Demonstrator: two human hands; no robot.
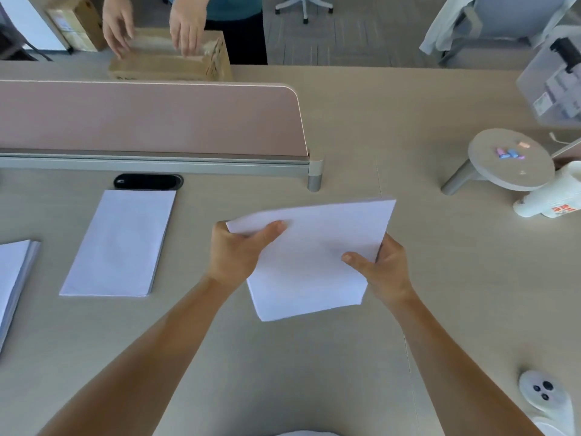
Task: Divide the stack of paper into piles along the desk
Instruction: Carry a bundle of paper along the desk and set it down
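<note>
A white stack of paper [317, 256] is held over the middle of the beige desk [440, 278], turned a little off square. My left hand [239, 250] grips its left edge, thumb on top. At the right edge, my right hand [383, 272] holds it the same way. A flat pile of paper [122, 243] lies on the desk to the left, below a black cable port. A thicker pile [12, 278] sits at the far left edge, partly cut off by the frame.
A pink divider panel [151, 118] runs across the back left. Behind it another person's hands reach into a cardboard box [176, 64]. A round white stand [509, 158], a sleeve of paper cups [550, 196] and a white device [544, 394] occupy the right side.
</note>
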